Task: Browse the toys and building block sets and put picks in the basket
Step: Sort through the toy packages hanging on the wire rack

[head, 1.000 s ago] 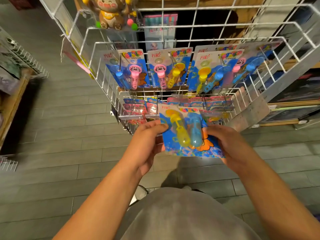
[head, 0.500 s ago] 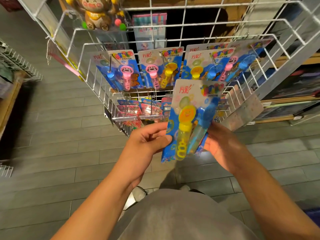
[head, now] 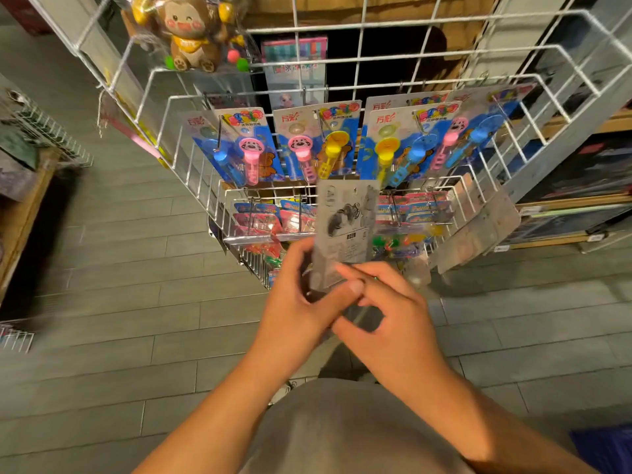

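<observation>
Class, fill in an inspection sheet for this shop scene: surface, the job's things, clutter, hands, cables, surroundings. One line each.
Surface: grey tiled floor; no table.
Job's things: toy card held upright, grey printed back toward the camera; basket: nothing seen.
Clutter: bubble-wand cards hang in a row on the white wire rack; bagged bear toy hangs above.
Hands: left hand and right hand both grip the card's lower end.
Cables: nothing seen.
Surroundings: wooden shelves to the right.
</observation>
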